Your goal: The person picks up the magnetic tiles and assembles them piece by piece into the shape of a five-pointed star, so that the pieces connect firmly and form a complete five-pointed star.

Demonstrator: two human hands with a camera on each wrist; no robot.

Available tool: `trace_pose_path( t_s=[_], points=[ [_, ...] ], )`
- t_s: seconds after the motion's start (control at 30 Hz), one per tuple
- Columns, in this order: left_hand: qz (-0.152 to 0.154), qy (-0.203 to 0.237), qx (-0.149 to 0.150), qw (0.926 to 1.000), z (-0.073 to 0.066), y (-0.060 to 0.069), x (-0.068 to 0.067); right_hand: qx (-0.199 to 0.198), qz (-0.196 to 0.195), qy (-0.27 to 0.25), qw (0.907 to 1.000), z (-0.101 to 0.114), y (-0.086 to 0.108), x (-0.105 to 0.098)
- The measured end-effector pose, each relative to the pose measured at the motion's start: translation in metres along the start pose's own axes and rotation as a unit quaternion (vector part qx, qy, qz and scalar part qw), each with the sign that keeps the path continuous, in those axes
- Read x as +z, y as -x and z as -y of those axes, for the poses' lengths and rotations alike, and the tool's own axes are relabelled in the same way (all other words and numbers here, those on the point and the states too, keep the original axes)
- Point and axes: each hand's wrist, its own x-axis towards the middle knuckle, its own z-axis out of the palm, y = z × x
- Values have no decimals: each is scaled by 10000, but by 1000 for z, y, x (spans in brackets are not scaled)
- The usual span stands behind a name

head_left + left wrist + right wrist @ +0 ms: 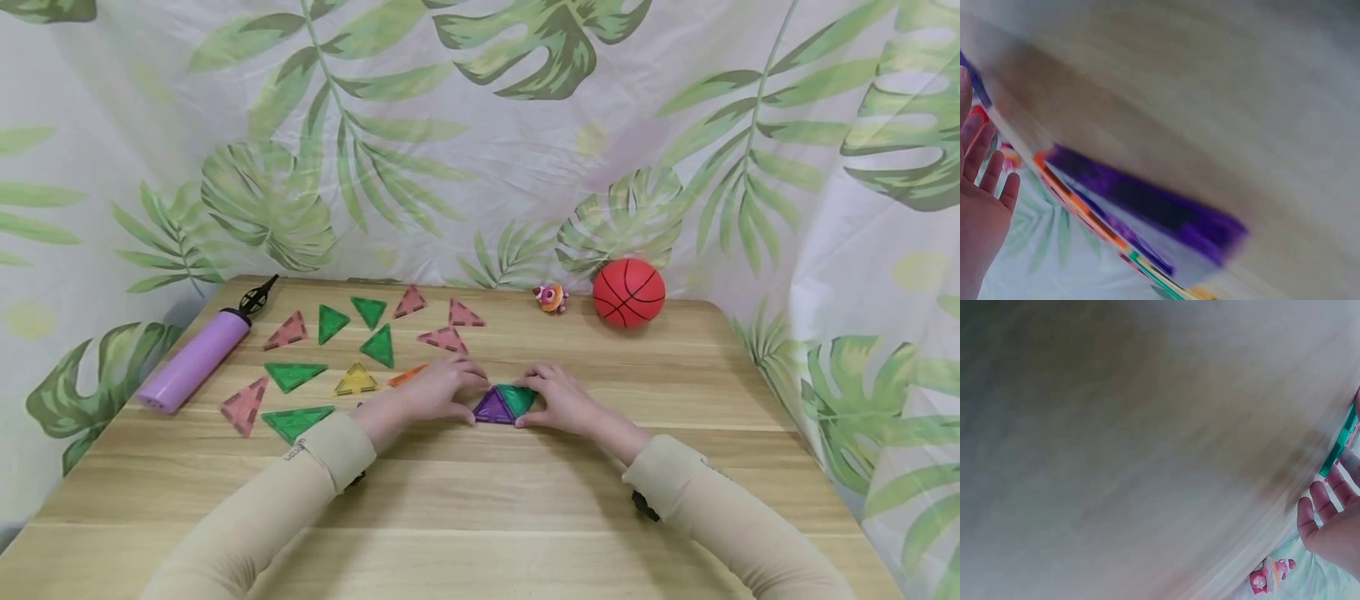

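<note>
On the middle of the counter, the step seems to be joining the green tile to the purple tile at its nine o'clock; the next move probably calls for pressing the edges together. The right hand has a narrow grip, holding the green one, while the left hand touches the purple one, pinching or not I cannot tell. Only the left wrist view shows plainly a second purple tile.

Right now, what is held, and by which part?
The right hand pinches the green tile by its right side; the left hand is at the left edge of the purple tile, grip unclear.
</note>
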Motion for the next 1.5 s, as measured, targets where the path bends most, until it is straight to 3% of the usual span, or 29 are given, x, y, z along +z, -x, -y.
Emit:
trace_pose_path(
  t_s=[0.13,0.27,0.47,0.7,1.0,1.3,1.5],
  points=[
    [-324,241,-111,9991,15,11,-7,5,22,-16,10000,-1,2,-1],
    [-413,322,-420,9977,30,24,-13,-7,71,-70,10000,0,4,-3],
    [-357,163,-770,9963,46,40,-20,2,233,-145,9996,1,7,-6],
    [-143,60,-1101,9938,57,51,-20,76,346,-214,9991,2,10,-4],
    [-159,200,-930,9953,54,49,-20,-3,351,22,9994,5,8,-3],
    [2,369,-573,9977,39,35,-15,91,373,37,9993,5,6,-2],
    [132,258,-375,9989,27,23,-12,155,355,18,9992,7,5,-2]
  ],
)
